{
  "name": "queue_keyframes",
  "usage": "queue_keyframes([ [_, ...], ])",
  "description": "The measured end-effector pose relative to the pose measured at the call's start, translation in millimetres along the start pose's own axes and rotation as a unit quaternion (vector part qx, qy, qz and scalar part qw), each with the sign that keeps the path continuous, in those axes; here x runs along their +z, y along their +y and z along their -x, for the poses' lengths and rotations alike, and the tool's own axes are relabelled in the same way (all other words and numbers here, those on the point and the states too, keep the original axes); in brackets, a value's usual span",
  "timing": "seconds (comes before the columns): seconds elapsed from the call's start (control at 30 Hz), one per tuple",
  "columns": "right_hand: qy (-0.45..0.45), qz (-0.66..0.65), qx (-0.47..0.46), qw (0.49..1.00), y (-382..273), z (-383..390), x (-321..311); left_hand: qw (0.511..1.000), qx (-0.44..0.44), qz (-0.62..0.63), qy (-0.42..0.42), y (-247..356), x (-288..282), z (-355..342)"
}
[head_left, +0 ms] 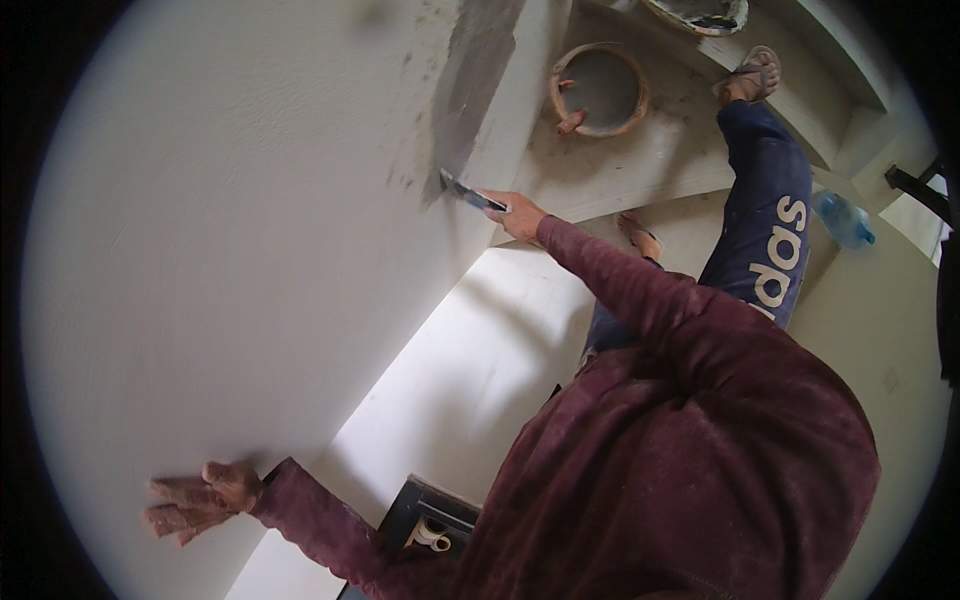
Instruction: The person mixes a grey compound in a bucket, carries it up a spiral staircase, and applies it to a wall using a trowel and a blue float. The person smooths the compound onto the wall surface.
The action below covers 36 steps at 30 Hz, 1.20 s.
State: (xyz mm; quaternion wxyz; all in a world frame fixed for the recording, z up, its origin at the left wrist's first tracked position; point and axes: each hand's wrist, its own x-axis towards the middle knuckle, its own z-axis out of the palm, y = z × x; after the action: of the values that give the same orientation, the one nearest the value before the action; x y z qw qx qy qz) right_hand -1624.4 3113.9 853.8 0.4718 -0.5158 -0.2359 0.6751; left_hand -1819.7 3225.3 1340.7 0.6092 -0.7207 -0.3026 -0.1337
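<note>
My right hand [518,217] is closed around a putty knife [468,189], which I see nearly edge-on. Its blade meets the pale wall [250,250] at the lower end of a dark grey strip of wet-looking filler [470,95]. Over at the lower left, my left hand [205,497] is open, fingers stretched out against or just off the same wall; whether it touches I cannot tell. Beyond my right hand stands a round bucket [555,100] with grey mix in it and smears on its rim.
A second container [735,22] with a dirty rim is partly cut off at the top. A clear blue plastic bottle [845,220] lies to the right. My sandalled foot [755,75] rests on a step-like ledge. A dark-framed wall box [430,535] with pale pipe ends sits low.
</note>
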Motion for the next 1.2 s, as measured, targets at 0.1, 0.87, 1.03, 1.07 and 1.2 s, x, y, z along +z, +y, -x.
queue_keyframes([
  [0.1, -0.076, -0.190, 0.087, 0.975, -7.4, 17.0, -8.9, 1.000, 0.014, 0.004, 0.008, 3.2, 4.8, -3.4],
  [0.87, 0.515, 0.145, -0.311, 0.785, -190.7, -53.8, -52.5, 0.998, -0.032, 0.046, 0.005, -10.8, 4.4, 25.6],
  [1.03, 0.310, 0.116, -0.309, 0.892, -145.0, -8.5, -68.5, 0.999, -0.035, 0.037, 0.001, -23.0, 6.6, 35.2],
  [1.07, 0.279, 0.072, -0.306, 0.907, -138.8, -7.6, -84.8, 0.999, -0.030, 0.034, 0.003, -24.1, 7.2, 36.0],
  [1.2, 0.352, 0.099, -0.167, 0.915, -172.8, -38.4, -177.1, 0.999, -0.033, 0.037, 0.012, -17.6, 9.8, 33.0],
])
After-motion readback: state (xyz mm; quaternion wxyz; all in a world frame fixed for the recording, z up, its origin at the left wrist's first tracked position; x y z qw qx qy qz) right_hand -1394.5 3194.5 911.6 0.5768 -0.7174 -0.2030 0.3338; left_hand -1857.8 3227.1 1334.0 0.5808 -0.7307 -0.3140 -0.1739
